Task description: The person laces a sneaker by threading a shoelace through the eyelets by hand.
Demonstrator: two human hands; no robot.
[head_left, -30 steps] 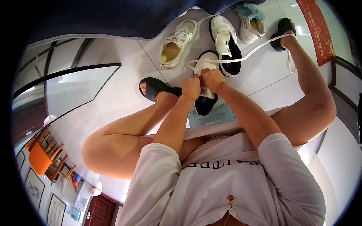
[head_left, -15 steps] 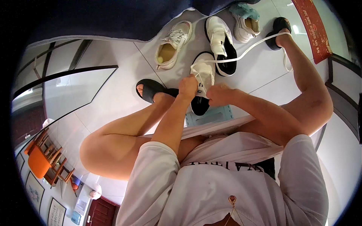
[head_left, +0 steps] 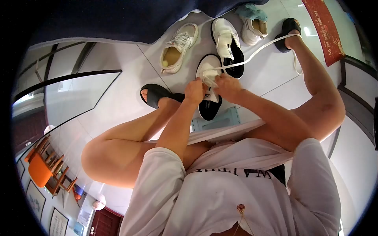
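On my head feed, pale tiled floor (head_left: 118, 94) fills most of the scene, with a big navy cloth (head_left: 102, 19) hanging across the top edge. Orange chair (head_left: 41, 169) stands far off at lower left. Red strip with printed characters (head_left: 325, 35) lies at upper right. Pale blue plastic item (head_left: 217, 120) pokes out just past the hem of the light garment, partly covered. Four shoes up front: the white-and-black shoe (head_left: 210, 107) I'm working on sits on the floor between the feet, toe pointing away, black heel end toward me; its mate (head_left: 225, 39) lies just beside it on the right, a bit farther out. Worn sneaker (head_left: 179, 49) is to the left of those, second worn sneaker (head_left: 253, 34) to the right, teal fluffy item (head_left: 252, 12) over its far end. Black slippers on both feet. Left hand (head_left: 195, 90) has fingers curled in at the shoe's lacing; right hand (head_left: 229, 87) meets it from the other side, fingertips bunched. Motion blur there, so can't tell what either one is clamped on. Long white lace (head_left: 256, 53) runs from the lacing across the mate to the right ankle, then hangs down past it.
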